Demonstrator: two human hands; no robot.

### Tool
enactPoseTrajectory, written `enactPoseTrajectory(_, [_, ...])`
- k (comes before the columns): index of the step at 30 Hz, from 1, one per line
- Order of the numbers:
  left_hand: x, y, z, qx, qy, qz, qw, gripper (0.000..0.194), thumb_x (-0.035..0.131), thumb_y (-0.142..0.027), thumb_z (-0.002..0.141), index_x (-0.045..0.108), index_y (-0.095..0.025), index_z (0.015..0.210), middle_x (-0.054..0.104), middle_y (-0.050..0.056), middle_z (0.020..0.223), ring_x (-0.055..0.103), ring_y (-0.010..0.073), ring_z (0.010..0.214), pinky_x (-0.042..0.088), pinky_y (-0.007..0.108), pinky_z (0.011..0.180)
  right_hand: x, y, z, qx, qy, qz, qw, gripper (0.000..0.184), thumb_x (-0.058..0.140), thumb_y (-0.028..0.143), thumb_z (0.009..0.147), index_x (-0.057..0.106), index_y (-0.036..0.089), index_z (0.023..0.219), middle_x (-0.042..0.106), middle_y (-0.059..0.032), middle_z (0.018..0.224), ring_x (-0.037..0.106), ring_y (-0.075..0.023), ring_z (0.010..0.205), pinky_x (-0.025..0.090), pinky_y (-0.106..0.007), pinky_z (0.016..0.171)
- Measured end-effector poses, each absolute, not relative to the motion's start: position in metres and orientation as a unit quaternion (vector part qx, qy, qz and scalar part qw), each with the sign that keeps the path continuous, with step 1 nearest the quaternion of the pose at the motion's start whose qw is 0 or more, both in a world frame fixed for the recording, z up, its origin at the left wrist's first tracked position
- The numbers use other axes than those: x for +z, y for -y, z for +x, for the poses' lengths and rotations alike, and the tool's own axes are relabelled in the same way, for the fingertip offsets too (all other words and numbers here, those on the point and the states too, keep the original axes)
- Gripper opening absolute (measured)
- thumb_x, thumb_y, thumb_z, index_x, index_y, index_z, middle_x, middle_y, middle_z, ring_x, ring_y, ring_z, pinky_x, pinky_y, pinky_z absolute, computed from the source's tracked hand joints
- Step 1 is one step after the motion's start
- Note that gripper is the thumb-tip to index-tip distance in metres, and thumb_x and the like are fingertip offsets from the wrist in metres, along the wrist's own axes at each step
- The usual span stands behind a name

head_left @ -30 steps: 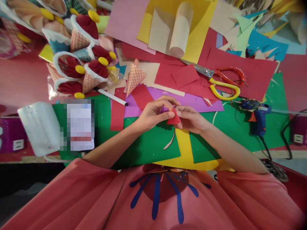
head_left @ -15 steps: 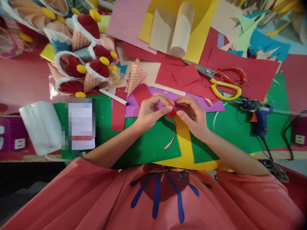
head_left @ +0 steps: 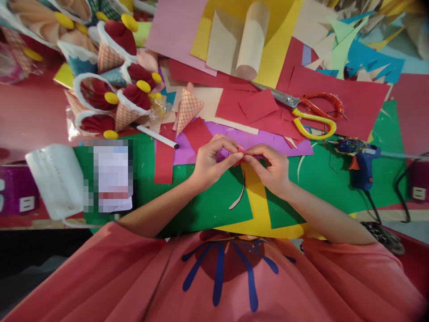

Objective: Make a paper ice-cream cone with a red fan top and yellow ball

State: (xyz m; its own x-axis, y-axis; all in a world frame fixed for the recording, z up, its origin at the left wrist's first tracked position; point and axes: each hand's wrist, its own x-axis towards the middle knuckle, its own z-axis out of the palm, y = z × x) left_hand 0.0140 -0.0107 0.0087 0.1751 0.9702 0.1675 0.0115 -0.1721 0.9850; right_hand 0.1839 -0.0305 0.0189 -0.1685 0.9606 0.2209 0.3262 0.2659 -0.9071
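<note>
Pinching a red piece [head_left: 241, 151] between thumb and fingers, the left hand [head_left: 214, 162] faces the right hand [head_left: 269, 168], whose fingertips also grasp it; small and bright, mostly covered, it shows between both sets of fingertips.

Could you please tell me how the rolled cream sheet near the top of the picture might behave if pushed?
The rolled cream sheet is probably light, as it looks thin. It is likely flexible rather than rigid, given its curled form. Its rounded side may roll, though the flatter part that seems joined on its left could limit that.
</note>
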Motion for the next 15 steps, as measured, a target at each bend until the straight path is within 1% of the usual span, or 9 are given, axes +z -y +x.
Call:
enactPoseTrajectory(3, [0.005, 0.009, 0.013, 0.493, -0.402, 0.559, 0.532, 0.035, 0.077, -0.051, 0.077, 0.060, -0.022, 0.084, 0.070, 0.000, 0.079, 0.067, 0.0113, 0.077, 0.054, 0.026, 0.074, 0.019, 0.030, 0.186, 0.360, 0.680, -0.480, 0.422, 0.024, 0.061, 0.041, 0.093, 0.067, 0.022, 0.082, 0.075, -0.0009, 0.080, 0.069, -0.0134, 0.074, 0.055, -0.027, 0.070])
enactPoseTrajectory(5, [0.005, 0.006, 0.011, 0.485, -0.396, 0.568, 0.533, 0.036, 0.078, -0.051, 0.076, 0.064, -0.023, 0.094, 0.071, 0.000, 0.081, 0.068, 0.0118, 0.078, 0.054, 0.026, 0.074, 0.019, 0.029, 0.187, 0.354, 0.685, -0.482, 0.415, 0.021, 0.061, 0.039, 0.093, 0.067, 0.022, 0.082, 0.076, -0.0009, 0.081, 0.070, -0.0135, 0.074, 0.055, -0.027, 0.070])
enactPoseTrajectory(6, [0.005, 0.005, 0.009, 0.476, -0.398, 0.583, 0.524, 0.035, 0.077, -0.051, 0.077, 0.067, -0.023, 0.095, 0.072, 0.001, 0.082, 0.068, 0.0125, 0.079, 0.055, 0.027, 0.075, 0.019, 0.028, 0.187, 0.352, 0.688, -0.482, 0.412, 0.020, 0.061, 0.038, 0.093, 0.067, 0.022, 0.082, 0.076, -0.0007, 0.081, 0.070, -0.0136, 0.075, 0.055, -0.027, 0.070])
enactPoseTrajectory(8, [0.006, 0.003, 0.006, 0.455, -0.410, 0.613, 0.499, 0.031, 0.074, -0.051, 0.080, 0.073, -0.022, 0.090, 0.074, 0.003, 0.083, 0.068, 0.0141, 0.080, 0.054, 0.029, 0.077, 0.019, 0.027, 0.188, 0.345, 0.696, -0.479, 0.407, 0.017, 0.062, 0.035, 0.093, 0.068, 0.022, 0.083, 0.076, -0.0003, 0.081, 0.070, -0.0137, 0.074, 0.055, -0.027, 0.070])
enactPoseTrajectory(10, [0.009, 0.001, 0.005, 0.442, -0.428, 0.625, 0.480, 0.031, 0.073, -0.052, 0.080, 0.076, -0.022, 0.084, 0.075, 0.004, 0.081, 0.068, 0.0146, 0.079, 0.054, 0.029, 0.075, 0.019, 0.025, 0.189, 0.335, 0.706, -0.472, 0.408, 0.014, 0.062, 0.031, 0.093, 0.068, 0.022, 0.084, 0.076, -0.0003, 0.081, 0.069, -0.0136, 0.074, 0.055, -0.027, 0.070])
enactPoseTrajectory(15, [0.014, -0.001, 0.005, 0.430, -0.456, 0.616, 0.478, 0.033, 0.077, -0.054, 0.075, 0.077, -0.021, 0.081, 0.076, 0.003, 0.075, 0.067, 0.0129, 0.070, 0.051, 0.025, 0.064, 0.018, 0.022, 0.191, 0.295, 0.731, -0.440, 0.429, 0.010, 0.060, 0.023, 0.094, 0.069, 0.022, 0.088, 0.075, -0.0016, 0.083, 0.069, -0.0149, 0.077, 0.053, -0.028, 0.071])
